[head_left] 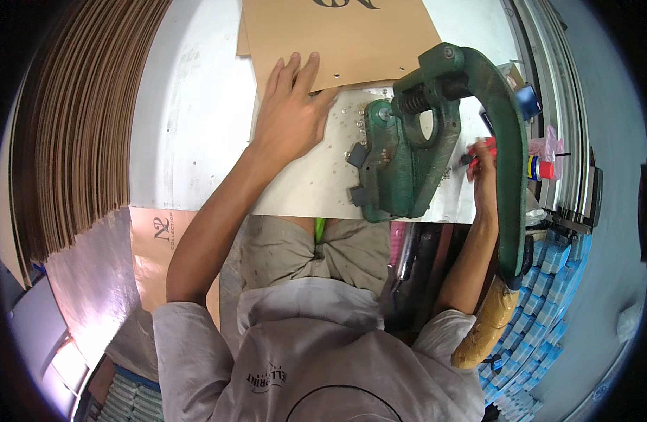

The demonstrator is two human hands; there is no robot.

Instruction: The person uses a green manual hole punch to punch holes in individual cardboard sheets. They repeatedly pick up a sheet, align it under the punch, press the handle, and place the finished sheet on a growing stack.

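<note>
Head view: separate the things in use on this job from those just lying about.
Likely in use:
brown cardboard sheet under the left hand
green metal lever press
small shiny metal pieces beside it
blurred red and black object at the right hand

Apparently lying about:
yellow and blue cylindrical container with red cap
translucent pink plastic bag
blue rectangular packs
</note>
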